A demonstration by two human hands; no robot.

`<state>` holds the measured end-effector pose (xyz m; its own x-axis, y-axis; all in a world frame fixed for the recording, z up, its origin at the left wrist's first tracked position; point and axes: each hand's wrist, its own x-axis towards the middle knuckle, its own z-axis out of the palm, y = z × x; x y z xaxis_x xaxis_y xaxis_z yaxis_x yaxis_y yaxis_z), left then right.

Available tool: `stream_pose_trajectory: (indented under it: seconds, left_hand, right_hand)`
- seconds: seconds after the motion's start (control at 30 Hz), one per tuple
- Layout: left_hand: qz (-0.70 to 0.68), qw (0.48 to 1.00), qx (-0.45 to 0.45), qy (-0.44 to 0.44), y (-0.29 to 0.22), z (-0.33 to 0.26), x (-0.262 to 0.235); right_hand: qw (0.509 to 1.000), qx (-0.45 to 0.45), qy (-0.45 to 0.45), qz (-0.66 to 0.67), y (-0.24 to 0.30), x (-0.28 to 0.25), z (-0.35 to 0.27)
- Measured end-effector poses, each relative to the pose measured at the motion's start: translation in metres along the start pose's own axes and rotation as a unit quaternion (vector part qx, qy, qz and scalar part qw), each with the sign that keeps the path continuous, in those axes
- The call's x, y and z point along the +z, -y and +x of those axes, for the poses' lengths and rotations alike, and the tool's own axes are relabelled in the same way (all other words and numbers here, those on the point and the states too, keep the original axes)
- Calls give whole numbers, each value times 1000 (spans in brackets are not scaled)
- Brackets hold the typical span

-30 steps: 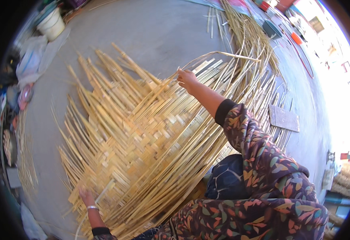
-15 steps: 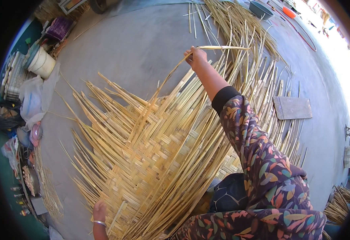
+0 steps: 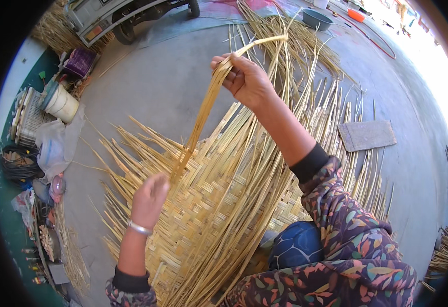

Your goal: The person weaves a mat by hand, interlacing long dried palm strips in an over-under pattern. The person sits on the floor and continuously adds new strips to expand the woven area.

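A partly woven mat of flat yellow reed strips (image 3: 219, 204) lies on the concrete floor, loose strip ends fanning out on all sides. My right hand (image 3: 244, 77) is raised above it, shut on a long bundle of reed strips (image 3: 203, 115) that bends over the hand and runs down to the mat. My left hand (image 3: 150, 199), with a silver bangle on the wrist, grips the lower end of that bundle at the woven surface. My patterned sleeve and a dark blue knee show at lower right.
Loose reeds (image 3: 290, 46) are piled at the back. A white bucket (image 3: 60, 102), plastic bags and clutter line the left edge. A flat grey board (image 3: 366, 135) lies to the right, a vehicle (image 3: 121, 18) stands at top left, and a grey basin (image 3: 317, 19) at top.
My right hand has lifted higher, pulling the reed bundle up from the mat. My left hand has moved up from the mat's near edge to the bundle's lower end.
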<state>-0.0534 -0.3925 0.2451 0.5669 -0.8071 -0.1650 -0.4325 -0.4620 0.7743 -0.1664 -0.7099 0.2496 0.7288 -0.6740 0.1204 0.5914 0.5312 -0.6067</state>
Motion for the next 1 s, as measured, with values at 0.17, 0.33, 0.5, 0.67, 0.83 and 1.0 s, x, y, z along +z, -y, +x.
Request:
stream_pose_trajectory:
  seconds: [0.17,0.33,0.5,0.67,0.83,1.0]
  left_hand:
    - [-133,959,240,-74,-121,43,21]
    - [-213,969,124,11,-140,49,36]
    - [-228,966,103,65,-130,46,48]
    - [-280,950,115,74,-130,44,65]
    - [-120,981,150,-27,-121,54,80]
    - [68,969,162,-173,-123,68,91]
  right_hand:
    - [990,20,118,-70,2,59,-62]
    - [979,-20,75,-186,4,43,-65]
    - [995,75,47,-43,6,30,-69]
    - [997,65,25,-40,8,28,-68]
    - [999,27,19,-40,5,32,-70]
    - [994,-57,-4,-89,-2,46,-79]
